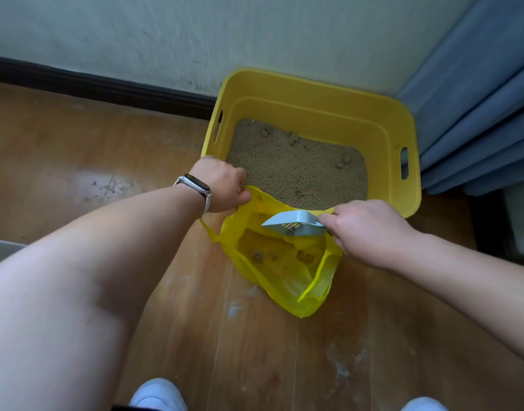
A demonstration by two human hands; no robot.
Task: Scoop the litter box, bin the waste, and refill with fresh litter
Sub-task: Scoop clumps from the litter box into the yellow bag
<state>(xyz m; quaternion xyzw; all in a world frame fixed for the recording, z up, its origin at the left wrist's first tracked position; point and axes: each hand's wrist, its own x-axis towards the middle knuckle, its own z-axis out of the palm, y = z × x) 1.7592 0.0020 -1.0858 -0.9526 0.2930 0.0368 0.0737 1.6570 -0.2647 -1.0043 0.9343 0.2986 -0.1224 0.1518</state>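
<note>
I am gripping the top edge of a thin, see-through yellow plastic bag [284, 280] in my left hand [225, 185], fingers curled tight around the bunched plastic, and so holding the bag's mouth open. That hand is sitting right at the near left corner of the yellow rectangular plastic litter box [314, 105]. A pale-strapped wristband with a dark face [197, 185] is showing on that wrist.

My right hand [364, 229] is closing around the handle of a light grey-blue slotted plastic scoop [293, 222], with the forefinger lying along the handle toward the blade. The scoop is pointing left and hanging tilted over the open mouth of the bag, just near of the box's near rim.

A few brownish clumps [257, 256] are lying inside the bag, which is sagging onto the wooden floor [106, 143] between me and the box. The box is standing on the floor against the pale wall, holding a bed of sandy beige litter [296, 170] with some lumps along its far edge. Blue curtain folds [477, 114] are hanging just right of it. The toes of my white shoes [158, 394] are peeking in at the near edge.
</note>
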